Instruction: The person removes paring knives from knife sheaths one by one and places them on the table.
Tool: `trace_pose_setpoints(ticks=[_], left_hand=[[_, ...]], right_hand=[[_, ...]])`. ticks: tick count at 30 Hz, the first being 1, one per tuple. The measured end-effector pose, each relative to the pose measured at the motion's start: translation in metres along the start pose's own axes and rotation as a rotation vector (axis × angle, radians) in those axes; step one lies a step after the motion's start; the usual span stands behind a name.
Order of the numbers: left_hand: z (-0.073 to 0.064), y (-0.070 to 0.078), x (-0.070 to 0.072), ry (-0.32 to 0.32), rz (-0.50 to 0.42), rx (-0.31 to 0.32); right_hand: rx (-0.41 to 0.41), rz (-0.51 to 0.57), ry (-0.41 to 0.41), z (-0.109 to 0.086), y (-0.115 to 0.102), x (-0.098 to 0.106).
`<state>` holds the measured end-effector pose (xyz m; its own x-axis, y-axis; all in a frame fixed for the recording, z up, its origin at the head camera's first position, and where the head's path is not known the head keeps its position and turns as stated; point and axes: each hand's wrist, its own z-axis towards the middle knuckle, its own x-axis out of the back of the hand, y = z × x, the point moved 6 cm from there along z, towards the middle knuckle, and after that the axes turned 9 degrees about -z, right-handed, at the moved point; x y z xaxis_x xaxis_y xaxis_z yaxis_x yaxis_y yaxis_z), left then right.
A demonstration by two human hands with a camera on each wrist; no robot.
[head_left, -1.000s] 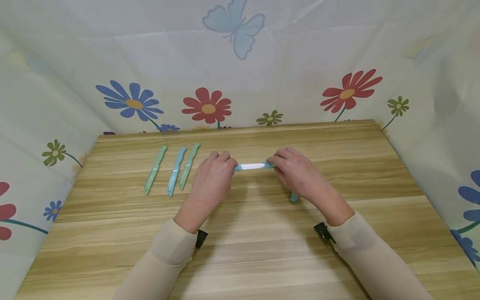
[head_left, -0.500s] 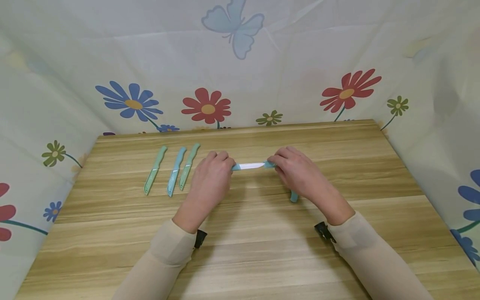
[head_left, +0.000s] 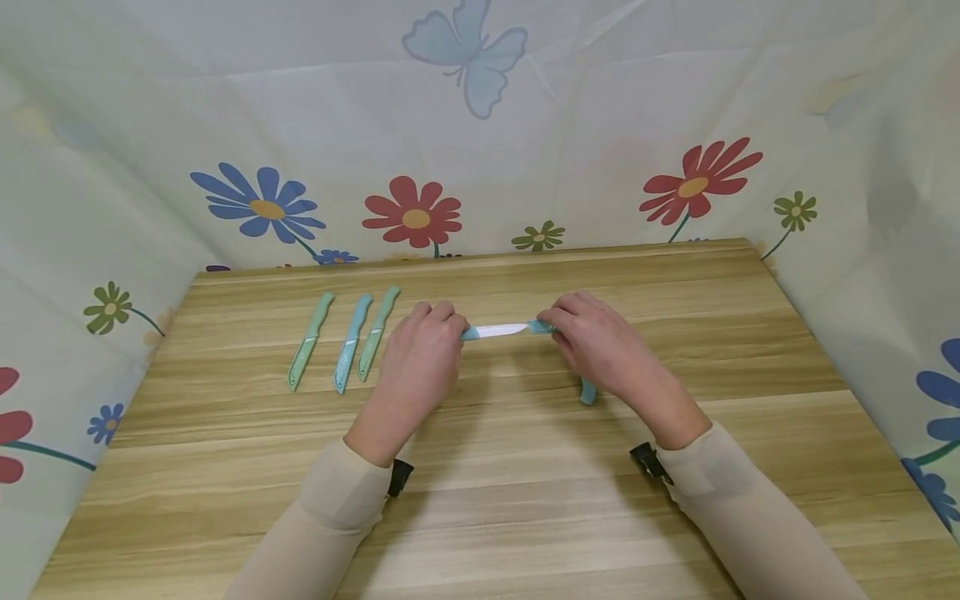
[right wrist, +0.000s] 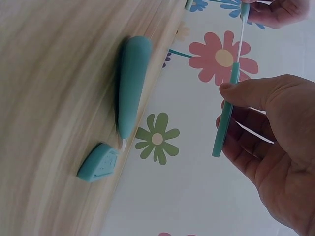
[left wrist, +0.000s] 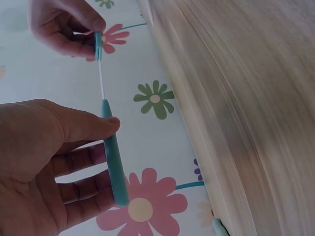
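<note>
In the head view my left hand (head_left: pixel 422 354) grips the blue-green handle of a small knife (head_left: pixel 501 331); its white blade points right. My right hand (head_left: pixel 603 346) pinches the matching blade sheath (head_left: pixel 539 327). The blade tip is right at the sheath's mouth. Up close in the left wrist view, thumb and fingers hold the handle (left wrist: pixel 115 162) along its length. In the right wrist view the sheath (right wrist: pixel 226 120) lies between thumb and fingers, in line with the blade. Both hands are raised over the table.
Under my right hand lies another teal knife (right wrist: pixel 134 86), with a teal sheath (right wrist: pixel 98 162) by its blade end. To the left, a green knife (head_left: pixel 312 340), a blue knife (head_left: pixel 353 342) and a second green knife (head_left: pixel 379 333) lie sheathed on the wooden table (head_left: pixel 510 517). A flowered curtain (head_left: pixel 585 108) surrounds it.
The hands have drifted very slightly apart, the left hand with the knife a little leftward, the right a touch rightward. Both grips stay the same, and the knives on the table have not moved.
</note>
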<state>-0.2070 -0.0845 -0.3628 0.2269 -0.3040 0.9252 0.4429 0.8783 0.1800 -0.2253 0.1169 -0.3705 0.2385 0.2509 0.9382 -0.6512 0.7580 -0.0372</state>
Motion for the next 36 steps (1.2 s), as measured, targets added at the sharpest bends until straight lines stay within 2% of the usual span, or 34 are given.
trace_pose_setpoints(ticks=[15,24,36], left_hand=[[-0.001,-0.005,0.004,0.034,-0.019,0.029],[-0.001,-0.006,0.002,0.024,-0.043,0.052],[0.001,-0.004,-0.002,0.004,-0.066,0.082]], right_hand=[[-0.020,-0.007,0.025,-0.001,0.001,0.006],[-0.044,0.007,0.021,-0.002,0.005,0.005],[-0.108,-0.030,-0.039,-0.002,0.012,0.005]])
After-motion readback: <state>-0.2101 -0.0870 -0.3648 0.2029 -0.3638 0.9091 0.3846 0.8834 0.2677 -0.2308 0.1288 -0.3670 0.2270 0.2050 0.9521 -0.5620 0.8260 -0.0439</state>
